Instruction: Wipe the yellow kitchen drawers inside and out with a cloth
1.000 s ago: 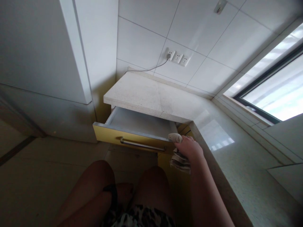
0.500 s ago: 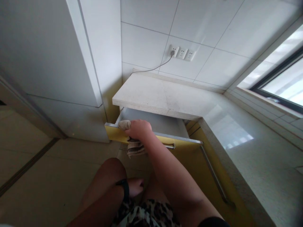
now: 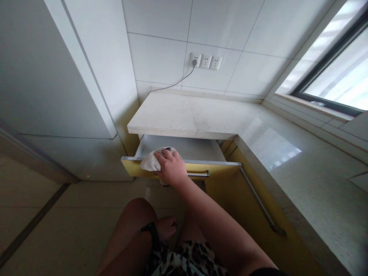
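A yellow-fronted drawer [image 3: 224, 165] with a grey top edge is pulled out below the pale countertop. My right hand [image 3: 173, 168] presses a light cloth [image 3: 151, 161] with dark markings over the drawer front's top edge, left of the bar handle [image 3: 198, 174]. Its fingers curl over the cloth. My left hand [image 3: 167, 227] is low between my knees, with a black band at the wrist. Its fingers look curled in, and whatever they may hold is hidden.
The countertop [image 3: 172, 113] turns right along a window [image 3: 336, 88]. A cord [image 3: 184, 79] runs from the wall sockets [image 3: 206, 61]. A long bar handle [image 3: 263, 207] is on the yellow cabinet at right. White panels stand at left.
The cloth, which hung down the drawer's outer face, now lies more over the top edge, spread under my right hand. The view has shifted slightly. My left hand stays low.
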{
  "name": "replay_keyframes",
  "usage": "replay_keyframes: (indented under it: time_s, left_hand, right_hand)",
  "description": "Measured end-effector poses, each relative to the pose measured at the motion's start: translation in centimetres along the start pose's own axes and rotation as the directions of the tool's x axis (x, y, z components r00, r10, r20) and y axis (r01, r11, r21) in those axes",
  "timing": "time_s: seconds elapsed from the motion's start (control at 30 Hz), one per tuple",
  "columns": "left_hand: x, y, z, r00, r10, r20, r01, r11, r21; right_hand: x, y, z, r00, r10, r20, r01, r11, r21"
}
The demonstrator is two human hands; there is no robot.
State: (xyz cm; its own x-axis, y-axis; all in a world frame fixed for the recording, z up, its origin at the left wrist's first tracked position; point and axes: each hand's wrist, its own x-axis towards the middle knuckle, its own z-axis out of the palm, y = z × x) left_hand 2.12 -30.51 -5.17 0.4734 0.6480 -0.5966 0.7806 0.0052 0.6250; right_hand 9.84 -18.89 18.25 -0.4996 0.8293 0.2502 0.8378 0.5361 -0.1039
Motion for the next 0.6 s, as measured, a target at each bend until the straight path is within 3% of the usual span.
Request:
replay_keyframes:
  time_s: [0.1, 0.2, 0.27, 0.33, 0.43, 0.5, 0.53, 0.6]
  left_hand:
    - [0.3, -0.3, 0.2, 1.0, -0.01, -0.019, 0.011, 1.0, 0.027]
    - [0.7, -0.4, 0.5, 1.0, 0.002, -0.011, -0.001, 0.999, 0.046]
    - [1.0, -0.4, 0.7, 1.0, 0.012, 0.006, -0.012, 0.998, 0.062]
    - [1.2, -0.4, 0.9, 1.0, 0.019, 0.022, -0.021, 0.997, 0.078]
    - [1.2, -0.4, 1.0, 0.999, 0.034, 0.033, -0.037, 0.995, 0.098]
    - [1.2, -0.3, 0.9, 0.998, 0.045, 0.034, -0.048, 0.994, 0.103]
    - [1.1, -0.3, 0.8, 0.998, 0.047, 0.037, -0.051, 0.993, 0.103]
    - [1.1, -0.3, 0.7, 0.998, 0.049, 0.048, -0.053, 0.994, 0.094]
  right_hand:
    - [-4.2, 4.9, -0.1, 0.976, 0.208, -0.066, -0.208, 0.978, 0.001]
    - [-9.1, 9.7, 0.5, 0.915, 0.378, -0.141, -0.383, 0.924, -0.008]
    - [-12.0, 12.5, 0.9, 0.835, 0.506, -0.215, -0.518, 0.855, -0.002]
    - [-14.1, 14.5, 1.2, 0.722, 0.618, -0.31, -0.639, 0.768, 0.042]
    - [-15.5, 15.5, 2.0, 0.579, 0.707, -0.406, -0.726, 0.674, 0.14]
    - [-15.2, 14.1, 2.8, 0.576, 0.711, -0.403, -0.712, 0.679, 0.181]
    - [-14.8, 12.9, 3.3, 0.611, 0.696, -0.377, -0.686, 0.703, 0.186]
    - [-13.4, 9.6, 4.4, 0.738, 0.623, -0.259, -0.603, 0.781, 0.161]
